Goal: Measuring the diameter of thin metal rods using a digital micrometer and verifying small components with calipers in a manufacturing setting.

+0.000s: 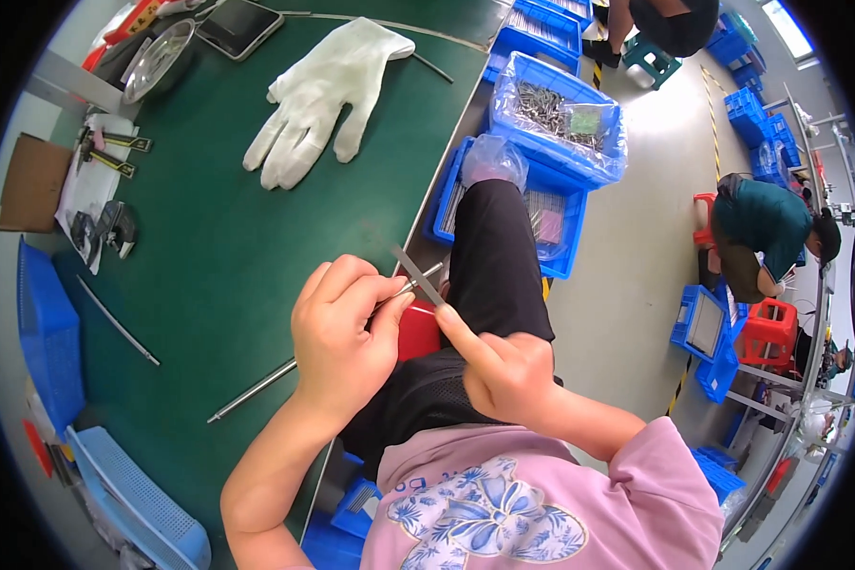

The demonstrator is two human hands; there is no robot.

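My left hand (347, 328) is closed around a thin metal rod (256, 389), near the table's front edge. The rod slants from the green table up past my fingers, with its lower end out over the tabletop. My right hand (513, 375) grips a narrow flat file (416, 274), index finger stretched along it; its handle end is hidden in the palm. The file crosses the rod close to the rod's upper end, and appears to touch it. Beyond both hands a white glove (328, 100) lies flat on the green table (209, 247).
Blue crates (556, 119) with small metal parts stand right of the table, beside my leg. Blue baskets (47, 323) line the left edge. A metal dish (161, 62) and a phone-like device (239, 27) sit far left. A co-worker (765, 228) is seated at the right.
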